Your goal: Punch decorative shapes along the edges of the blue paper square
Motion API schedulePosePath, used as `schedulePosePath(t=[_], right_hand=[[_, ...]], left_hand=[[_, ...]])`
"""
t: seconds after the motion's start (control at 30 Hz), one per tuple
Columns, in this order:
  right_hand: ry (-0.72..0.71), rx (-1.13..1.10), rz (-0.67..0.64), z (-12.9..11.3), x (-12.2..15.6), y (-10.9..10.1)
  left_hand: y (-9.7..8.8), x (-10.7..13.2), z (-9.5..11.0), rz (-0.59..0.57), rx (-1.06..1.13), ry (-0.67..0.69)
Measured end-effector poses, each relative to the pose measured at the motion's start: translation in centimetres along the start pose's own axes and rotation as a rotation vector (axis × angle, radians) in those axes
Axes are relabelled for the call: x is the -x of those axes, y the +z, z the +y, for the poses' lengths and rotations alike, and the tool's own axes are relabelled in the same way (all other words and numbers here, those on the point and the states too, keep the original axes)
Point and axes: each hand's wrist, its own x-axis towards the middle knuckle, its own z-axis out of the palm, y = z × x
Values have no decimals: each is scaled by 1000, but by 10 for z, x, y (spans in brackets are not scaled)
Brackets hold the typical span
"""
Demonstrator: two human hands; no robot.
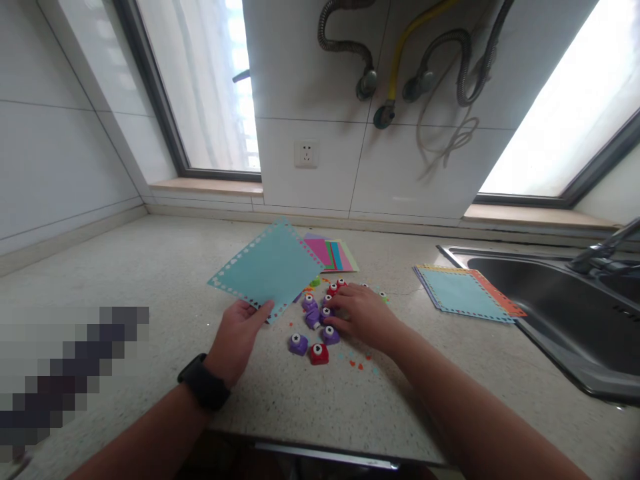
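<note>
My left hand [243,333] pinches the lower corner of a light blue sheet of paper [273,263], holding it tilted above the counter. Small shapes are punched along the sheet's edges. My right hand [363,313] is among several small craft punches, thumb and forefinger around a purple paper punch [326,313]. More purple punches [299,344] lie close by, with white buttons on top. Nearest the front is a red punch [319,354]; further red punches [333,289] sit behind. My right hand partly hides the group.
Coloured paper sheets [345,257] lie behind the punches. A punched paper stack [460,293] rests beside the steel sink [530,280] on the right. Orange and blue paper bits [360,366] are scattered on the speckled counter [165,267]. Hoses [407,40] hang on the tiled wall.
</note>
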Motion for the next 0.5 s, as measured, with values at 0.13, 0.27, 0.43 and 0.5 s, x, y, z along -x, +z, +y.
schedulePosePath(t=[0.13,0.27,0.43,0.5], right_hand=[[86,-140,60,-1,3,-4],[347,-573,280,-1,4,-10],[334,-1203,560,-6,1,-17],[288,-1342,590,-10,1,-17]], left_hand=[[1,0,1,-49,-39,24],[1,0,0,-51,-7,-5],[0,1,-2,-59,75,-52],[-1,1,-4,-57,91,-65]])
